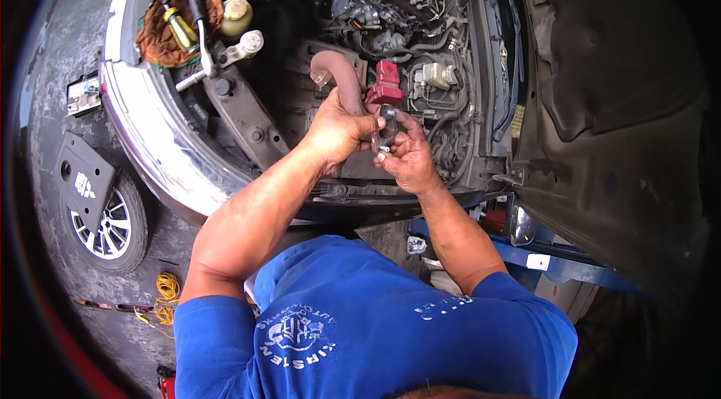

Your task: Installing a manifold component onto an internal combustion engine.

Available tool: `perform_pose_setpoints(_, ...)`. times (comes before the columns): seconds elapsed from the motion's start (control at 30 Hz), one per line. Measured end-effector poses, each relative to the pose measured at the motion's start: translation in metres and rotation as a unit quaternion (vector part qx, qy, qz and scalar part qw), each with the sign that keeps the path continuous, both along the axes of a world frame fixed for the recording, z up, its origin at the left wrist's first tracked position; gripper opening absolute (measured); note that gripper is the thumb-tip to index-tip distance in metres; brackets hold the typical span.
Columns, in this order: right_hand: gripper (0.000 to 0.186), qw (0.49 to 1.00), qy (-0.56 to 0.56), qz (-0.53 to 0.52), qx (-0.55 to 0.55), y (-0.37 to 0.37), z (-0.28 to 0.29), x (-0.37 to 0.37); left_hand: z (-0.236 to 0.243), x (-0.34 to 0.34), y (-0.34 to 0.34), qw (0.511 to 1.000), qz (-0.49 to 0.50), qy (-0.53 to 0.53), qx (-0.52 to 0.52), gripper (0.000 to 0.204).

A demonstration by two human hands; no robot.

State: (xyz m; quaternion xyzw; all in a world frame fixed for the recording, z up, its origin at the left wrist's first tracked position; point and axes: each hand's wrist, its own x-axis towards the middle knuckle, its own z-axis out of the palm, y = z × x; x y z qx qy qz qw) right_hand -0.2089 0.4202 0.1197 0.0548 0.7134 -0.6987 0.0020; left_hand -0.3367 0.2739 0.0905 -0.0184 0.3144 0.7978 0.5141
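Above the engine bay my left hand (334,132) is wrapped round a curved, rust-brown metal pipe (345,82). The pipe's bent end points up and to the left. At its lower end sits a dark metal flange (386,131) with bolts through it. The fingers of my right hand (409,152) pinch the flange and a bolt (384,149) at its lower edge. Just beyond my hands lie the battery top and a red plastic terminal cover (386,83). My palm hides part of the pipe.
An orange-brown rag (161,37) at the front left bears a yellow screwdriver (180,29) and a ratchet (201,31). The raised hood (616,83) stands at right. A wheel (113,230), an engine cover (79,179) and a yellow cord (167,288) lie on the floor.
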Motion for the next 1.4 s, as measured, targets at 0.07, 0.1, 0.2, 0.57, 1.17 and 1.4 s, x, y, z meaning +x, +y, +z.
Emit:
perform_pose_setpoints(0.07,0.083,1.000,-0.019,-0.013,-0.009,0.017,-0.004,-0.011,-0.007,-0.012,0.019,1.000,0.006,-0.006,0.002,0.045)
perform_pose_setpoints(0.1,0.083,0.999,-0.026,-0.019,-0.017,0.026,-0.009,-0.015,-0.010,-0.018,0.029,1.000,0.020,-0.006,0.006,0.045)
perform_pose_setpoints(0.2,0.086,0.997,-0.042,-0.068,-0.011,0.062,-0.027,-0.023,-0.012,-0.038,0.067,0.999,0.032,0.012,-0.024,0.043)
perform_pose_setpoints(0.57,0.041,0.888,-0.191,-0.332,0.256,0.222,-0.115,-0.064,-0.106,-0.098,0.286,0.912,0.162,0.289,-0.241,0.045)
perform_pose_setpoints(1.17,0.037,0.930,-0.108,-0.337,0.098,0.268,-0.254,-0.160,-0.151,-0.133,0.388,0.778,0.055,0.370,-0.505,0.054)
perform_pose_setpoints(1.4,0.048,0.883,-0.089,-0.441,-0.138,0.284,-0.272,-0.155,-0.151,-0.126,0.424,0.767,0.013,0.350,-0.537,0.057)
